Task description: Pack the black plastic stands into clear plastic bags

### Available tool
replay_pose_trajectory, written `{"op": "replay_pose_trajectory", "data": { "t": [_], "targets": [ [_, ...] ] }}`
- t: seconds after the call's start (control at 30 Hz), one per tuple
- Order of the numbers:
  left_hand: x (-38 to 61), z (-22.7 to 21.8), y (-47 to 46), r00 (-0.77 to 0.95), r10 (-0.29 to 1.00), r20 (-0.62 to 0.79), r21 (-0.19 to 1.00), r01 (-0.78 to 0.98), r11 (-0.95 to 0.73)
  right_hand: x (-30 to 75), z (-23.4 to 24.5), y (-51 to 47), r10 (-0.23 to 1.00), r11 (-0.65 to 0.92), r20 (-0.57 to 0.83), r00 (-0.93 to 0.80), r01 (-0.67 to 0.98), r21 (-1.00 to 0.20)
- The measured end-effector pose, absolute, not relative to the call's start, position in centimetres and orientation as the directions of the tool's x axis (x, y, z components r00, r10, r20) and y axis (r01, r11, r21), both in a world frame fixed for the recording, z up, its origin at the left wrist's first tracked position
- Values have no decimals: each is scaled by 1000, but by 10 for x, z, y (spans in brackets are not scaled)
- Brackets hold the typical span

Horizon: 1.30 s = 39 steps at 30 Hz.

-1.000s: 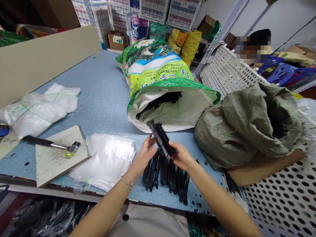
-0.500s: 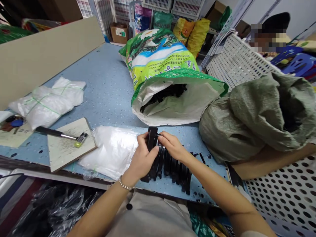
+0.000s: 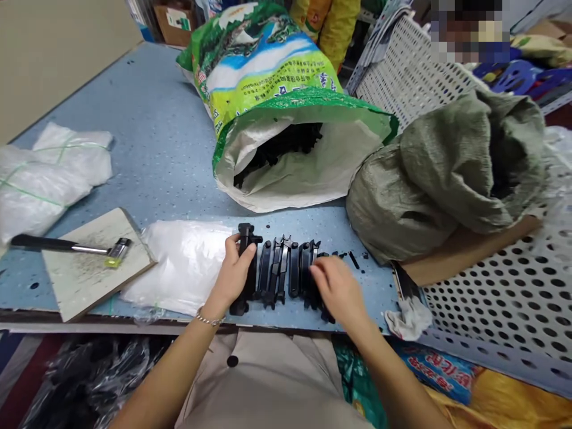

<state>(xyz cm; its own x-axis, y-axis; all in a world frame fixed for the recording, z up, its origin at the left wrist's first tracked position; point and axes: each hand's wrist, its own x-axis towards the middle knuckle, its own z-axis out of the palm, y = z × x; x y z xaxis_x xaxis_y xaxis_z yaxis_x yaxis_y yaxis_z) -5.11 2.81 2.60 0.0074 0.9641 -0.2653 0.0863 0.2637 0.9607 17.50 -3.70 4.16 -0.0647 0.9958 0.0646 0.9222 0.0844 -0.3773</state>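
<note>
A row of several long black plastic parts lies side by side on the blue table near its front edge. My left hand is curled around the leftmost black part, pressing it against the row. Over the right end of the row, my right hand lies with bent fingers touching the parts there; whether it grips one is unclear. Behind the row, an open green and white woven sack lies on its side with more black parts inside.
A flat clear plastic bag lies left of the row. Further left are a board with a hammer and tied white bundles. A grey-green sack, white perforated crates and another person stand right.
The black part held up in both hands came down and now stands at the left end of the row. My right hand let go and moved to the row's right end. The view tilted down.
</note>
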Motion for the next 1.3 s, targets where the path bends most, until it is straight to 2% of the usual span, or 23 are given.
{"op": "replay_pose_trajectory", "data": {
  "t": [0.07,0.17,0.23,0.3,0.33,0.4,0.47,0.53,0.63,0.7,0.77,0.83,0.87,0.97,1.03,1.1,1.2,1.3],
  "targets": [
    [-55,16,26,49,942,-332,933,160,321,199,29,-45,988,-102,83,133,946,-307],
    [-50,4,27,1,936,-353,928,128,350,215,9,-42,981,-179,22,195,934,-308],
    [-44,2,31,-83,929,-360,933,-3,361,213,7,-30,985,-159,5,171,929,-335],
    [-41,7,33,-108,903,-416,898,-206,389,203,19,-19,990,-109,43,134,921,-373],
    [-40,11,32,-98,890,-446,864,-306,400,194,29,-14,994,-66,56,98,904,-422],
    [-41,24,27,-96,880,-465,810,-446,380,169,48,-10,1000,27,17,-22,803,-595],
    [-43,36,20,-144,893,-427,823,-471,318,137,61,-11,974,63,-87,-208,623,-780],
    [-49,44,12,-185,925,-332,898,-364,250,107,64,-12,928,1,-182,-324,493,-870],
    [-74,43,3,-207,972,-112,992,34,121,81,54,-9,892,-184,-299,-340,330,-926],
    [-96,34,-2,-222,974,45,920,388,46,77,47,-2,877,-304,-341,-339,157,-940],
    [-118,23,-6,-164,977,137,747,664,6,75,45,4,880,-365,-348,-322,6,-931],
    [-134,13,-8,-61,988,143,628,777,-43,73,46,8,886,-391,-351,-304,-80,-917],
    [-140,10,-8,-25,992,127,623,780,-60,70,47,9,884,-404,-358,-300,-107,-908],
    [-153,8,-3,-30,997,66,763,646,-31,63,49,9,873,-446,-388,-295,-164,-880],
    [-159,10,2,-89,996,-21,883,465,60,59,48,9,858,-481,-412,-306,-201,-853],
    [-164,14,6,-173,975,-140,955,238,179,56,49,9,834,-520,-431,-344,-229,-823],
    [-170,20,10,-229,918,-323,946,-54,319,55,51,11,798,-567,-438,-414,-271,-778],
    [-174,23,10,-184,911,-370,924,-176,340,51,54,13,776,-601,-436,-457,-322,-731]
  ]
}}
